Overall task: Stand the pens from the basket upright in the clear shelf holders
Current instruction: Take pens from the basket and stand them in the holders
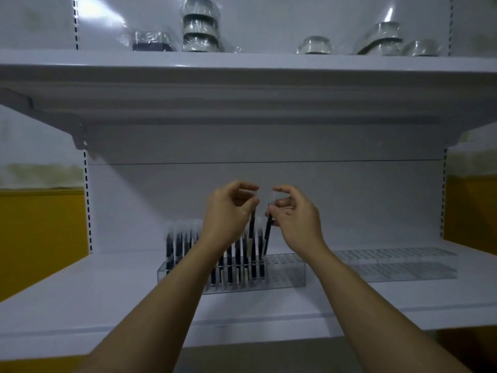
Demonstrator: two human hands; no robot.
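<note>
A clear holder [285,273] stands on the white shelf [107,297], its left and middle slots filled with several upright dark pens [174,243]. My left hand [228,211] pinches the top of one dark pen [252,227] that hangs upright over the holder's middle. My right hand [295,214] pinches the top of another dark pen [267,235], tilted, with its lower end at the holder's grid. The holder's right end shows only bare slots. The basket is out of view.
A second clear holder [398,265] lies further right on the same shelf. An upper shelf [242,74] overhangs the work area and carries wrapped rolls of tape [200,25]. Yellow walls flank the shelf unit on both sides.
</note>
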